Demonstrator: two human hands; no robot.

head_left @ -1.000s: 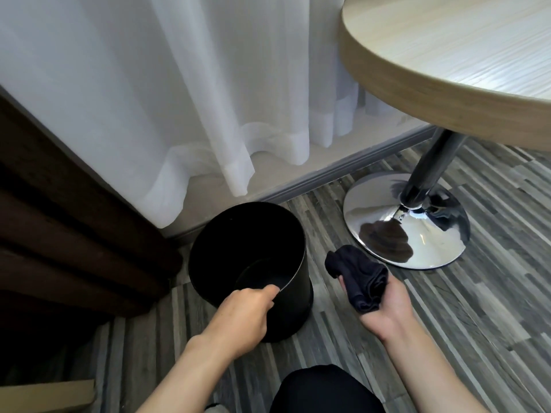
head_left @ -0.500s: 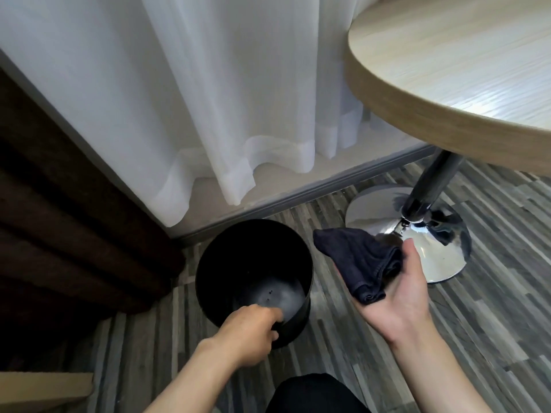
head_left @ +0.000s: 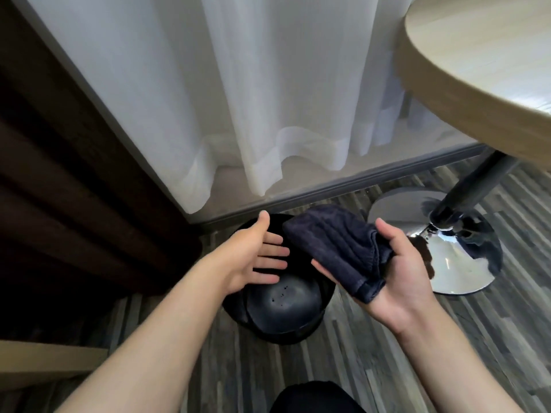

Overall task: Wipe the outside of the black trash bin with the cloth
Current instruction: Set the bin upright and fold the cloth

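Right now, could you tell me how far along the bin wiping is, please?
Barely started. Done: the cloth is picked up and lies folded in the right hand. In hand: the left hand is open above the bin, holding nothing, beside the cloth. Left: the cloth is not touching the bin, so the whole outside wall awaits wiping.

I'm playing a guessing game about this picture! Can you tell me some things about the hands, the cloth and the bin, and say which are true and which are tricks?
1. The right hand holds the dark cloth. True.
2. The left hand grips the bin's rim. False: it is open, above the black trash bin.
3. The cloth is wiping the bin. False: it is held above it.
4. The bin stands on a striped wood floor. True.
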